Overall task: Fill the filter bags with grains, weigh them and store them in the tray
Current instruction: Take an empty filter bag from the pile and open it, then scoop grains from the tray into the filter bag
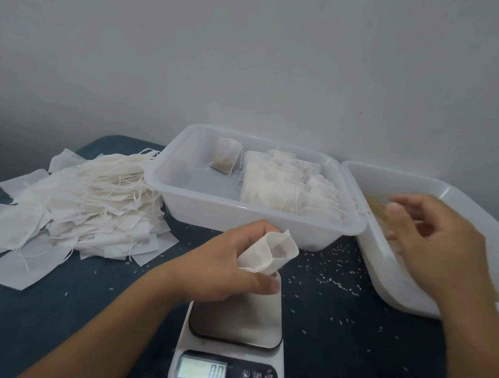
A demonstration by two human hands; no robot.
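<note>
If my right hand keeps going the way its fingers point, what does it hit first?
Probably the grains in the right tray; the right hand points left and down into it. Blur hides the exact depth.

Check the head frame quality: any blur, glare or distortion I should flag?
Head view: right hand motion-blurred over the grain tray; left hand and its filter bag fairly sharp. Light soft and even, corners darker. Scale platform shows a mild reflection; display readable, button labels too soft. Wide-angle bending at the table edges.

Translucent smooth plastic tray (324, 227), glossy metal scale (235, 326) platform, matt papery filter bags (64, 209)
</note>
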